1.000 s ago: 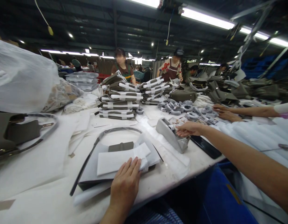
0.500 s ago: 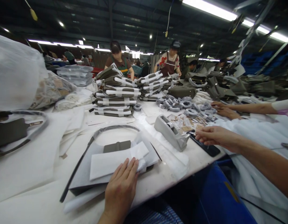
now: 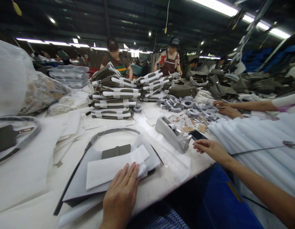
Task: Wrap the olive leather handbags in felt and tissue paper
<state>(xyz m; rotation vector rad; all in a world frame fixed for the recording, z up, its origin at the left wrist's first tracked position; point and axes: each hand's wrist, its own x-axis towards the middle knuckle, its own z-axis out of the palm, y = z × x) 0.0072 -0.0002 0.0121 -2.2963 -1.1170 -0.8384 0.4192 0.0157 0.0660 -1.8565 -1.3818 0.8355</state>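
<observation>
My left hand (image 3: 121, 194) lies flat, fingers stretched, on a white foam sheet (image 3: 106, 168) over a bag (image 3: 78, 181) wrapped in pale grey material. A dark olive flap (image 3: 116, 151) shows above the sheet, and the bag's strap (image 3: 106, 132) curves behind it. To the right stands a grey tape dispenser (image 3: 171, 135). My right hand (image 3: 210, 149) is beside its front end, thumb and fingertips pinched together at a thin clear end, probably tape; what exactly they hold is too small to name.
Stacks of wrapped bags (image 3: 116, 95) stand behind. Grey rolled straps (image 3: 185, 103), small cards and a phone (image 3: 197, 135) lie beyond the dispenser. A co-worker's hands (image 3: 229, 109) are at right, near white foam rolls (image 3: 259, 136). A blue bin (image 3: 223, 197) sits below the table edge.
My right hand has moved slightly down and away from the phone, near the dispenser's end. The camera view has shifted a little to the right. My left hand stays on the foam sheet.
</observation>
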